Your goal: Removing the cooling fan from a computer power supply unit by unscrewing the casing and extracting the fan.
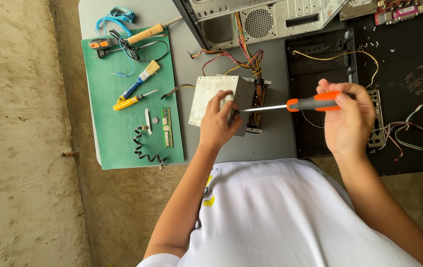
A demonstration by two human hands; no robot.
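My left hand (219,122) rests on a grey metal power supply box (207,96) on the grey table and grips its near corner. My right hand (347,118) is closed around the orange and grey handle of a screwdriver (315,103). Its steel shaft runs left, and the tip meets the side of the box right by my left fingers. A bundle of coloured wires (248,59) leads from the box up to an open computer case (266,20).
A green mat (117,143) at left holds a brush (139,81), a yellow screwdriver (132,100), a memory stick (166,127), a coiled cable and other tools. A black side panel (315,74) and loose wires (419,133) lie at right. Concrete floor lies beyond the table.
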